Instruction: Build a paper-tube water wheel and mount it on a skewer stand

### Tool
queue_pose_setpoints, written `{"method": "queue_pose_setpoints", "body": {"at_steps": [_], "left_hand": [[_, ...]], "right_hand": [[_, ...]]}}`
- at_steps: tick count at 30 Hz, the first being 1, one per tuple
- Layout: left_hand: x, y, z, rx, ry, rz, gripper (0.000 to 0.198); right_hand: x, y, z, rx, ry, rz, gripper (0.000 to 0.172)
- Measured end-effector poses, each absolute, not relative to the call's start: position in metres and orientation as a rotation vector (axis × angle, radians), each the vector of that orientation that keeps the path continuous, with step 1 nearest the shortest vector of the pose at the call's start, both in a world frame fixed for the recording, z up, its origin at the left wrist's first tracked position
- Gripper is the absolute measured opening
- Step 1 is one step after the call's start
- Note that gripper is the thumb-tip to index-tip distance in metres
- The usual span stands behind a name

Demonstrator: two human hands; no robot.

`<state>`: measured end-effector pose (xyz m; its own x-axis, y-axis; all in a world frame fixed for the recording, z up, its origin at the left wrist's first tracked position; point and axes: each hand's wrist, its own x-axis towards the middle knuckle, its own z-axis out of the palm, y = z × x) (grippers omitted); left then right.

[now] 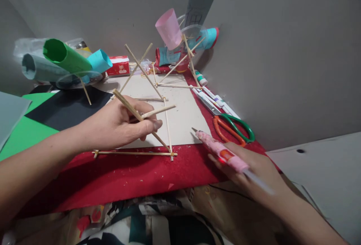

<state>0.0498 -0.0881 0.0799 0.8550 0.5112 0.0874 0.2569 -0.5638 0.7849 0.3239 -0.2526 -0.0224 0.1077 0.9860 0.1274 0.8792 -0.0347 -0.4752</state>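
My left hand grips two thin wooden sticks where they cross, pinching them between thumb and fingers. They belong to a stick frame standing on the table, its corners joined with yellowish lumps or bands. In my right hand is a pink hot glue gun, a clear glue stick poking out of its back and a red light glowing on its side. The nozzle points left toward the frame and stays apart from it. Behind stands a second stick frame.
Scissors with green and orange handles lie at the right, beside several markers. Paper tubes on clear discs stand at the back, including a green tube and a pink tube. Red cloth and white board cover the table.
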Motion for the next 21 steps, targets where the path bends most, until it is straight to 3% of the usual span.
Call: {"method": "queue_pose_setpoints", "body": {"at_steps": [4,6,12,18,21], "left_hand": [[0.048,-0.09,0.085,2.272,0.513,0.312,0.024],[0.048,-0.09,0.086,2.317,0.524,0.261,0.024],[0.045,-0.087,0.085,2.35,0.554,0.221,0.024],[0.042,-0.086,0.086,2.347,0.561,0.233,0.025],[0.041,-0.088,0.089,2.364,0.567,0.247,0.025]], "right_hand": [[0.337,-0.246,-0.044,-2.058,-2.005,-0.134,0.024],[0.346,-0.243,-0.053,-2.102,-2.031,-0.202,0.023],[0.368,-0.251,-0.049,-1.895,-2.1,0.092,0.039],[0.327,-0.235,-0.001,-1.771,-1.833,0.262,0.025],[0.291,-0.198,0.011,-1.797,-1.925,0.512,0.031]]}}
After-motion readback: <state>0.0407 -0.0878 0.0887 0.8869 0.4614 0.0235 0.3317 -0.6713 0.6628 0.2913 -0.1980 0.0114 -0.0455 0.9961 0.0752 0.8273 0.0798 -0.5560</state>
